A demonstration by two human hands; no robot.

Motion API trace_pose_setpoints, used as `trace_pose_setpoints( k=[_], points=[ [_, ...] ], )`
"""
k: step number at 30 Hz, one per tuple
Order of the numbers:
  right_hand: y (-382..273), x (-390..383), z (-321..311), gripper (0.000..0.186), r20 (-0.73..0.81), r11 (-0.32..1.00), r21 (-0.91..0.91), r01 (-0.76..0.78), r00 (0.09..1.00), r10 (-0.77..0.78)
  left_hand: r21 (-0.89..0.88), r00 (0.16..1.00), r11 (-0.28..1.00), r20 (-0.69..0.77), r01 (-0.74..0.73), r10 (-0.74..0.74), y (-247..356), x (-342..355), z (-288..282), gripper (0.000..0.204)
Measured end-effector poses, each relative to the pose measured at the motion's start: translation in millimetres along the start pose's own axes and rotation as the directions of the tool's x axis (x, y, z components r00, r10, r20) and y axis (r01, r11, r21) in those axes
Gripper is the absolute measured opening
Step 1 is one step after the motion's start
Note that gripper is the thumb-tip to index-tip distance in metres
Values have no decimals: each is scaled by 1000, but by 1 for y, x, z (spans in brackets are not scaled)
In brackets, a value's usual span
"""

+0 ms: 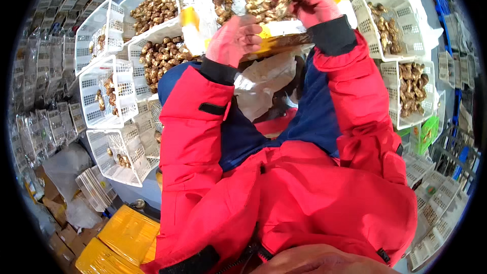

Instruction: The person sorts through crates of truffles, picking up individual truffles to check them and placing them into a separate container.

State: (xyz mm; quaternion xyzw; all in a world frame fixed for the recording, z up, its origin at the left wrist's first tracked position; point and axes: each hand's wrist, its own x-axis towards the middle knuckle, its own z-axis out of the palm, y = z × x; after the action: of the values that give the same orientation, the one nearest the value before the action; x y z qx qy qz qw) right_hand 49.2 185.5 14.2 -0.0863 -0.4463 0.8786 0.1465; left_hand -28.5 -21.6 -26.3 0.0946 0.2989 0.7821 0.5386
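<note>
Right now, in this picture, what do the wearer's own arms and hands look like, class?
The left hand and right hand are bare. The left sleeve and right sleeve are red, with black cuffs; a black strip marks the left forearm.

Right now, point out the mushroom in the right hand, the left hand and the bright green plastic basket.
Held mushroom (pixel 284 0): head view, on its lower part.
Left hand (pixel 232 39): head view, on its middle.
Bright green plastic basket (pixel 428 131): head view, on its side.
</note>
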Motion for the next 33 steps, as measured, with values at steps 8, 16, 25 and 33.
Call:
trace_pose_setpoints(
  k=[8,16,25,33],
  points=[
    [-78,-170,-262,41,-603,647,-646,-406,791,-106,5,984,994,-141,-106,106,33,-27,-8,39],
    [-89,-171,-286,37,-794,857,-389,-338,594,-126,-93,960,955,-39,-281,279,76,-32,6,35],
    [18,171,-21,46,-32,298,-904,-306,744,668,-133,796,840,-425,-526,431,69,-57,-24,25],
    [299,236,-73,68,-205,-447,-886,125,758,619,-179,790,900,-566,-398,237,72,-45,-20,33]
  ],
)
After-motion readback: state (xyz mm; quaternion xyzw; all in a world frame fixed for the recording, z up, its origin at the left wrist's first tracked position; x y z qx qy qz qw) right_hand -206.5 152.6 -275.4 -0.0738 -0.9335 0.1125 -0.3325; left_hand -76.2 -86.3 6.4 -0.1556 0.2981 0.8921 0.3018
